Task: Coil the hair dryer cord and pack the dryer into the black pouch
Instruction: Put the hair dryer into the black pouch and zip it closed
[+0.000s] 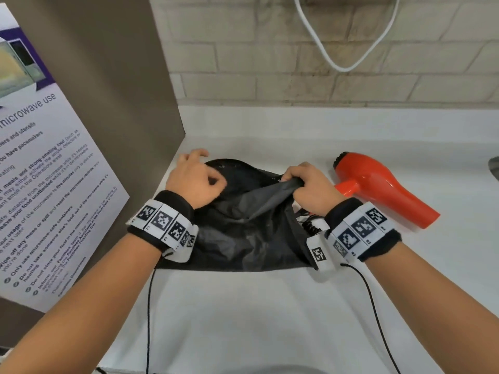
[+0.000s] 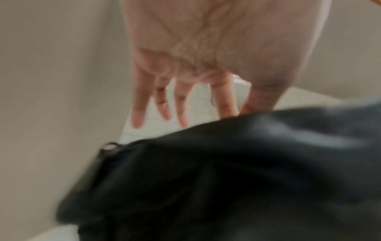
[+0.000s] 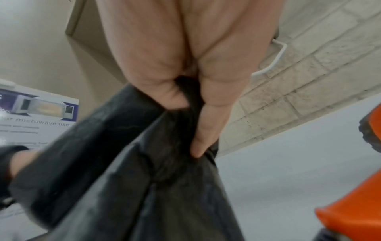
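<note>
The black pouch (image 1: 243,238) (image 2: 226,179) (image 3: 123,179) lies crumpled on the white counter (image 1: 270,306), its mouth facing away from me. My right hand (image 1: 310,190) (image 3: 185,65) grips a bunch of the pouch's upper fabric and lifts it. My left hand (image 1: 199,179) (image 2: 206,48) is at the pouch's far left rim. Its thumb and index meet at the rim as if pinching it, with the other fingers spread. The orange hair dryer (image 1: 378,184) (image 3: 354,216) lies on the counter to the right, outside the pouch. A bit of its black coiled cord (image 1: 310,225) shows by my right wrist.
A brown panel with a microwave-use poster (image 1: 40,184) walls off the left side close to the pouch. A brick wall (image 1: 243,63) with a hanging white cable loop (image 1: 343,67) backs the counter. A sink edge (image 1: 494,168) shows at the far right.
</note>
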